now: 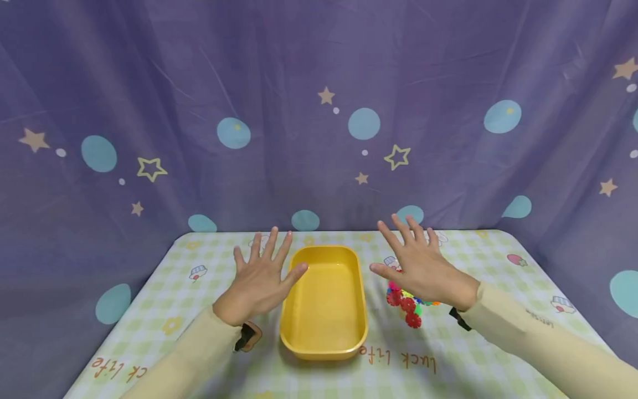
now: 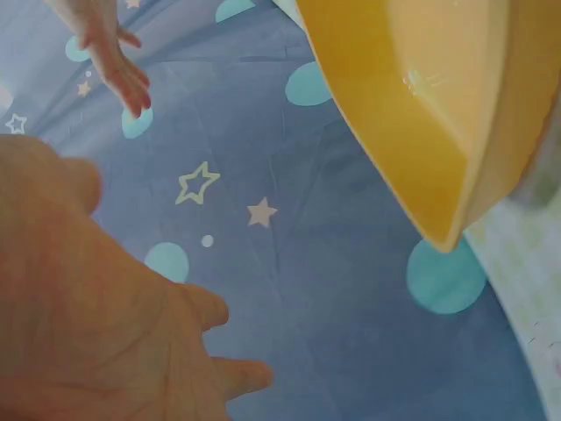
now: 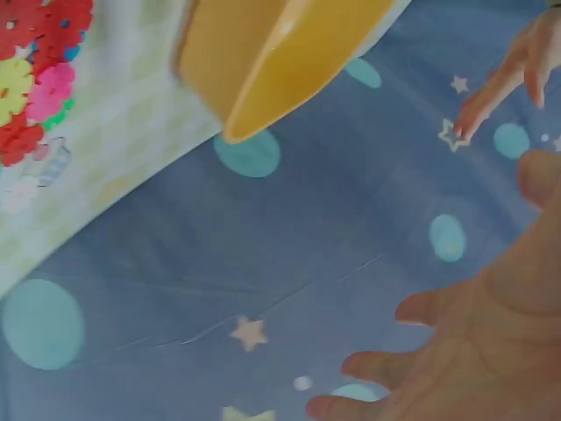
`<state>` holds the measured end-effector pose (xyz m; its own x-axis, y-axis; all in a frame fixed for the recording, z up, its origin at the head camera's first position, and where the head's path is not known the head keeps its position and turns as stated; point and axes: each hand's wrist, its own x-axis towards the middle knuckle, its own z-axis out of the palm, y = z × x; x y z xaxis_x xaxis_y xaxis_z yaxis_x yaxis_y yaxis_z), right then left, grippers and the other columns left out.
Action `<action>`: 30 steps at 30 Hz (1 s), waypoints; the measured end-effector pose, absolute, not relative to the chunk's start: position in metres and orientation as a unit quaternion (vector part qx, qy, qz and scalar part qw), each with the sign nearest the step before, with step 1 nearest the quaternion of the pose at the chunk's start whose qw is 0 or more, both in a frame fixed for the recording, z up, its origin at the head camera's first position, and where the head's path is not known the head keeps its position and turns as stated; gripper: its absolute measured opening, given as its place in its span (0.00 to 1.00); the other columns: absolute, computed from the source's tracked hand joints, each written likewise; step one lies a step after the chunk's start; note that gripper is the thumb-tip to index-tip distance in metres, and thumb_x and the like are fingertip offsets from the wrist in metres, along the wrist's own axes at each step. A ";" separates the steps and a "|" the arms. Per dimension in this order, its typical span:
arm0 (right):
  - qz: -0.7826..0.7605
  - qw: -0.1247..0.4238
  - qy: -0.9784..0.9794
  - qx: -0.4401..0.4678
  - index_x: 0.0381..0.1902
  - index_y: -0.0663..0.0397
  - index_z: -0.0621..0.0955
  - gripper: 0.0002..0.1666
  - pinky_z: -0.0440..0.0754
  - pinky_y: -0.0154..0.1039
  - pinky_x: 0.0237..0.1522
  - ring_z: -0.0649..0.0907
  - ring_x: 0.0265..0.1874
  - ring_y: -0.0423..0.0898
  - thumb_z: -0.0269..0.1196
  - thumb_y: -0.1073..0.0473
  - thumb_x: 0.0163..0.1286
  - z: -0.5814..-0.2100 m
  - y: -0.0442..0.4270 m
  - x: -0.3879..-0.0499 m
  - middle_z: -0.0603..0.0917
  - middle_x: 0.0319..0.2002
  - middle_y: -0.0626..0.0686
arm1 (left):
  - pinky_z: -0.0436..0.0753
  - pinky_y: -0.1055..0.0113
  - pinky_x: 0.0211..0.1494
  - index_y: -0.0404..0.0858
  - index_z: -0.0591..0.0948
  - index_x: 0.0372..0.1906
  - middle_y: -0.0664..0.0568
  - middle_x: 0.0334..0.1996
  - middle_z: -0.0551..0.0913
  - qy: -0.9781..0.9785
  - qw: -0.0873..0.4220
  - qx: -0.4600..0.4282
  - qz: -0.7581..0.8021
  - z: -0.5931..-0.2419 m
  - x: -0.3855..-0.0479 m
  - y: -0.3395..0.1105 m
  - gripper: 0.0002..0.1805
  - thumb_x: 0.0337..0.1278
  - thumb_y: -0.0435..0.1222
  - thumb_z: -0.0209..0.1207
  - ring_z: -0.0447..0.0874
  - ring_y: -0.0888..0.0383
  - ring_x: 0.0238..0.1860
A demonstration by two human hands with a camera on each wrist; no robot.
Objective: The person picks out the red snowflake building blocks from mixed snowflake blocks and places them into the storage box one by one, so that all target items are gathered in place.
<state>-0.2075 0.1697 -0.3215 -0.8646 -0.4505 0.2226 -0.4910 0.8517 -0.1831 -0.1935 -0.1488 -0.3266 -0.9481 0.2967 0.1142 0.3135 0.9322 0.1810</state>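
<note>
A yellow rectangular tray stands on the table between the two hands, with nothing in it. The left hand, fingers spread and straight, is raised at the tray's left side and holds nothing. On the other side the right hand is held up with spread fingers, also holding nothing. Below and partly behind it lies a pile of small colourful flower-shaped pieces, red, pink, green and others; the hand hides some of them. In the right wrist view red, yellow and pink pieces show at the upper left.
The table has a green and white checked cloth with printed cakes, flowers and letters. A purple-blue curtain with stars and light blue spots hangs behind the table and at both sides.
</note>
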 end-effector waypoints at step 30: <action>0.252 -0.058 -0.951 0.170 0.36 0.61 0.77 0.10 0.74 0.46 0.36 0.77 0.30 0.47 0.66 0.69 0.57 -0.441 0.299 -0.296 0.79 0.29 0.51 | 0.69 0.67 0.22 0.27 0.69 0.62 0.58 0.15 0.68 -0.938 0.138 -0.103 -0.302 -0.430 -0.222 -0.153 0.24 0.61 0.31 0.52 0.64 0.62 0.15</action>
<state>-0.2956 0.2985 -0.4412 -0.9356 -0.3523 -0.0241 -0.2942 0.8154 -0.4987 -0.2220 -0.1531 -0.4301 -0.9406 0.1098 0.3212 0.2766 0.7965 0.5377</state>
